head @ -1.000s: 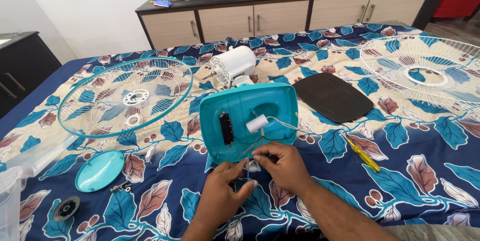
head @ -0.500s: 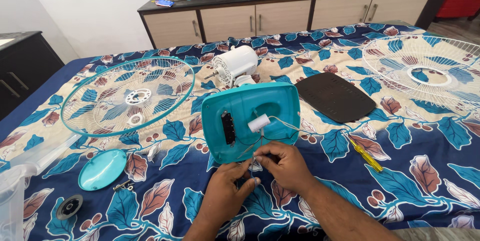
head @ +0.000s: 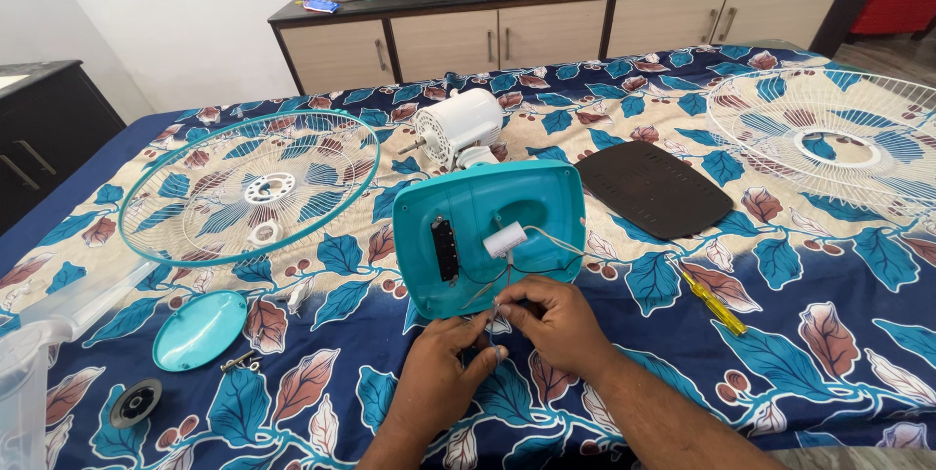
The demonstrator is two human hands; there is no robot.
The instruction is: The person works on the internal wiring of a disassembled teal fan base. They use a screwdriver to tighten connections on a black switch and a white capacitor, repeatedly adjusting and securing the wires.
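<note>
The thin wires [head: 502, 306] stay pinched between the fingertips of the left hand [head: 444, 372] and the right hand [head: 556, 319], and nothing has moved since a moment ago, so the fiddly work goes on. They run out of the upturned teal fan base [head: 492, 236], which lies open on the flowery bedsheet [head: 829, 333], with a small white cylinder [head: 505, 238] on it.

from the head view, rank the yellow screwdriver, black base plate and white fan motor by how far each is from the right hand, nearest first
1. Yellow screwdriver: on the bedsheet just right of the right hand.
2. Black base plate: farther back and to the right.
3. White fan motor: farthest, behind the teal fan base.
</note>
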